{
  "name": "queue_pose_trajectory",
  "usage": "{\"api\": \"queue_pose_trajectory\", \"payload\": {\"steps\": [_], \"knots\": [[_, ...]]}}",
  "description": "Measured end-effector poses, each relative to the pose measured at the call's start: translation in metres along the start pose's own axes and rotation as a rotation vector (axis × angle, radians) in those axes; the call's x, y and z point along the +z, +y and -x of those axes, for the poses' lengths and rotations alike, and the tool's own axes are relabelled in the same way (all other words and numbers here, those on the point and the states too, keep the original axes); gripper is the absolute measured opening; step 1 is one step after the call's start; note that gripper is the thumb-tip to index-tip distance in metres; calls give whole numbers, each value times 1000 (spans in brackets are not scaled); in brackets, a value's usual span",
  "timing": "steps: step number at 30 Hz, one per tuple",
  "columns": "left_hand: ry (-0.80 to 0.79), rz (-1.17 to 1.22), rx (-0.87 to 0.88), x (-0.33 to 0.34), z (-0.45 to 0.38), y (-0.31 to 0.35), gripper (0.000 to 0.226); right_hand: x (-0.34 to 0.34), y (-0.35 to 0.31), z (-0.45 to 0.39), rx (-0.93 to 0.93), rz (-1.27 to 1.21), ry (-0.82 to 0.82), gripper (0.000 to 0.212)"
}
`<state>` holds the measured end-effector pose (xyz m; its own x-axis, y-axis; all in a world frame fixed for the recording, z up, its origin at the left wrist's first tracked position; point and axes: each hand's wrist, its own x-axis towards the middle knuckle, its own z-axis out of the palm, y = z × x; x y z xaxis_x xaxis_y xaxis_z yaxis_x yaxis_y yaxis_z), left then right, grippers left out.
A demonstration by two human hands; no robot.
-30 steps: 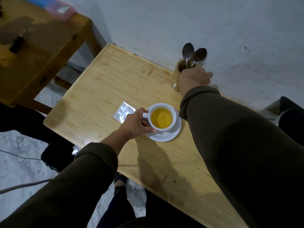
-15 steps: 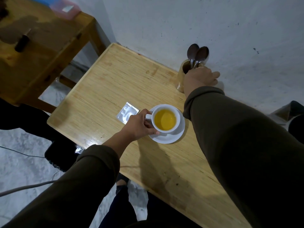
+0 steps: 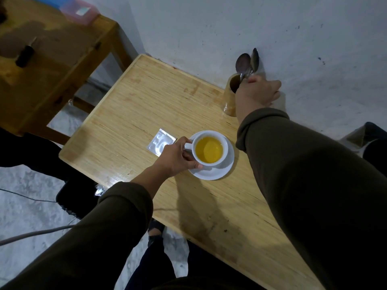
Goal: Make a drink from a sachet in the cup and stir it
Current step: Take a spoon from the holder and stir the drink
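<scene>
— Since a moment ago the two spoons [image 3: 248, 63] have shifted in the holder: their bowls stood side by side, and now the right one is turned edge-on against the wall. Both hands sit much where they were.

— What is the right hand [image 3: 256, 93] doing?

— Its grip is curled at the holder's mouth, closed around the spoon handles, as far as I can see; the fingertips themselves are hidden behind the knuckles, so which spoon it has I cannot tell.

— And the left hand [image 3: 176, 156]?

— Its grip is clamped on the handle of the white cup [image 3: 209, 149], thumb lying along the saucer side, fingers wrapped over the handle.

— Where does the cup stand?

— Upright on a white saucer [image 3: 217, 174], near the middle of the light wooden surface [image 3: 146, 101]. It holds a clear yellow-orange drink.

— The sachet?

— A silver foil sachet [image 3: 160, 142] lies flat just beside the left hand, toward the surface's left edge, partly covered by the knuckles.

— And the holder?

— A tan cylindrical cup-shaped holder [image 3: 229, 95] stands at the far edge, right against the pale wall [image 3: 230, 28].

— Anything beyond?

— A darker wooden table [image 3: 52, 76] stands past the far-left corner, with a pink box [image 3: 80, 11] and a dark small object [image 3: 25, 56] on it. A grey cable [image 3: 31, 234] runs over the floor below the near-left edge.
</scene>
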<state>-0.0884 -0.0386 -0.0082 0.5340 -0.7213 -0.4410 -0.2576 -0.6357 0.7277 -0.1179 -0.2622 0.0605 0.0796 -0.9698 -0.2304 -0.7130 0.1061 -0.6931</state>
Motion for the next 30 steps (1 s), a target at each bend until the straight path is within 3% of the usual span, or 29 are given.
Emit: {"api": "queue_pose_trajectory", "payload": {"steps": [8,14,23,30], "knots": [[-26,14,-28,0,1,3,58,-27,-27,7,-212,-89,206,10],[-78,-2,-3,-6,2,6,64,-55,-42,28,-322,-184,173,8],[-180,-16,93,-11,10,2,69,-55,-6,110,-156,-46,-33,10],[-210,-52,181,-16,15,-1,74,-53,22,162,118,-409,-179,16]]}}
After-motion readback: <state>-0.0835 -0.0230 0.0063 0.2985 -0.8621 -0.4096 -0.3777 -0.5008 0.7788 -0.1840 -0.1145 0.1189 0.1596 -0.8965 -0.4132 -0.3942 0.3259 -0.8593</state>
